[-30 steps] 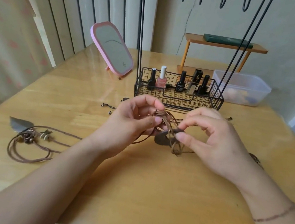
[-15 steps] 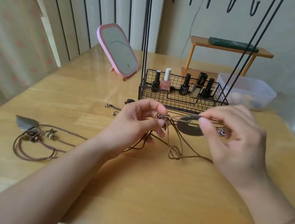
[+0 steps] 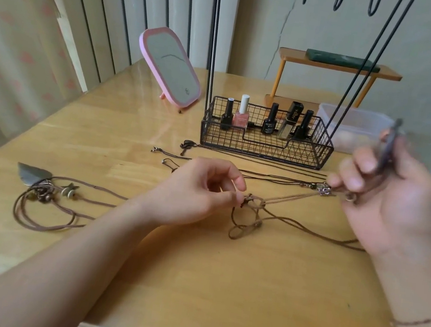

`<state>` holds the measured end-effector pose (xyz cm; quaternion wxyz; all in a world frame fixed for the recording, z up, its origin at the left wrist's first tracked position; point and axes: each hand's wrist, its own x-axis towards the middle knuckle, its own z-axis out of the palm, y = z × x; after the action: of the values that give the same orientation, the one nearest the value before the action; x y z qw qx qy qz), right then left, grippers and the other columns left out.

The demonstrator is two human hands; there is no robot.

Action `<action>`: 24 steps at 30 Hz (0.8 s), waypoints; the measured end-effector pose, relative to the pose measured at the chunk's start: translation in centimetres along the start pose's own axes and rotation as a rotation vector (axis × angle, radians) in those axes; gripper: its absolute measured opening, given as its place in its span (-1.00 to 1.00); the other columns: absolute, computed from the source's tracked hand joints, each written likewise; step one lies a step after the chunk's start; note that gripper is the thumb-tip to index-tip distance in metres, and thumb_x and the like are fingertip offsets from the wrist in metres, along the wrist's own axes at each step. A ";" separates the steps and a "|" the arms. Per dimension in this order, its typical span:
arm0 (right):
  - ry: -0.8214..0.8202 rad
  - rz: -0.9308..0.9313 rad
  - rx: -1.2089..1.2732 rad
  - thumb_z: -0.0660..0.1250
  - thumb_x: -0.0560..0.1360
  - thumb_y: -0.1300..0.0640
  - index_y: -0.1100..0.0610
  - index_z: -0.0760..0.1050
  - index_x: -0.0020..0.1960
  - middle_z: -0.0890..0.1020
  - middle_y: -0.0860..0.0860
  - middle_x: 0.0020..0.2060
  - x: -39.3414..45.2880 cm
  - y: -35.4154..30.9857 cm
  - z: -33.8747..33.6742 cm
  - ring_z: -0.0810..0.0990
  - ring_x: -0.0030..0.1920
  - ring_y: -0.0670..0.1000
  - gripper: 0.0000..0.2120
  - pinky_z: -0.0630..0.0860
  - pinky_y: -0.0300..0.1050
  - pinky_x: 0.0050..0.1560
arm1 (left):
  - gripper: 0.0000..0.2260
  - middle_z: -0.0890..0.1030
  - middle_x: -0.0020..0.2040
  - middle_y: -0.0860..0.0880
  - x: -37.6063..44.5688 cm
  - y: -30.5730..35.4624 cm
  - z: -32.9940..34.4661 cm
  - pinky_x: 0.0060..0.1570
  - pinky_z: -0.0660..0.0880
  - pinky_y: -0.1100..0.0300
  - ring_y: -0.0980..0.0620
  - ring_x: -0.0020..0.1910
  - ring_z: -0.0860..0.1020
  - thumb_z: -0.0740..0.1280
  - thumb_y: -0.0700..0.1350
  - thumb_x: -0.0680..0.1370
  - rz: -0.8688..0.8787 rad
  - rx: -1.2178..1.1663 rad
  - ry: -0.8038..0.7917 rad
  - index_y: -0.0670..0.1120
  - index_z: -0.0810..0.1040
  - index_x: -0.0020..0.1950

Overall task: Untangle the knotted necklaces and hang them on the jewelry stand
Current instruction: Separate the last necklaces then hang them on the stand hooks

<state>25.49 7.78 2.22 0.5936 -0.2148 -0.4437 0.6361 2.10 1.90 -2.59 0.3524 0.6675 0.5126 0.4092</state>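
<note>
Pulling apart now: my right hand [image 3: 386,198] has swung the dark pendant [image 3: 389,147] up and away, pinching it, while my left hand [image 3: 199,189] pinches the knot [image 3: 250,200] low over the table [image 3: 191,284]. The brown cord [image 3: 287,198] stretches between them, so the tangle seems to be loosening; the jewelry stand [image 3: 264,145] waits behind.

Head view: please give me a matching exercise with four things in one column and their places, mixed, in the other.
Things:
1. pink mirror
2. leaf pendant
3. nail polish bottles
4. brown cord knot

Places:
a. in the wire basket
b. far left on the table
c. at the left hand fingers
d. standing left of the basket

Pairs: 1-d, 2-b, 3-a, 4-c
</note>
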 end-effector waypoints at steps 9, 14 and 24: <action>-0.070 -0.128 -0.181 0.13 0.56 -0.09 -0.02 0.46 -0.15 0.32 -0.10 -0.53 1.2 -2.0 -2.2 0.20 -0.58 -0.14 -0.78 0.17 -0.36 -0.52 | -0.90 0.62 -0.31 0.05 -0.1 -0.3 0.2 -0.14 0.51 0.06 0.09 -0.30 0.49 0.46 -0.01 0.48 0.011 0.091 -0.090 0.00 0.67 -0.06; -0.408 -0.422 -1.400 0.15 0.48 -0.43 -0.15 0.63 -0.16 0.56 -0.09 -0.47 0.0 -0.6 -2.1 0.50 -0.42 -0.17 -0.55 0.41 -0.21 -0.35 | -0.95 0.55 -0.38 0.08 0.0 -0.4 0.4 -0.29 0.40 0.23 0.14 -0.39 0.41 0.45 -0.09 0.51 0.026 0.082 -0.081 -0.06 0.66 -0.12; -0.539 -0.516 -1.686 0.18 0.52 -0.34 -0.21 0.63 -0.19 0.57 -0.20 -0.46 -0.8 1.5 -1.9 0.51 -0.41 -0.11 -0.66 0.38 -0.25 -0.41 | -0.86 0.31 -0.43 0.13 0.0 -0.5 0.4 -0.39 0.24 0.29 0.11 -0.45 0.23 0.44 -0.19 0.50 0.134 -0.008 -0.063 -0.07 0.58 0.03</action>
<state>26.29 7.76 -0.20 0.2407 -0.3151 -0.9178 -0.0210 2.25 2.00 -3.22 0.3430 0.7112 0.4540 0.4129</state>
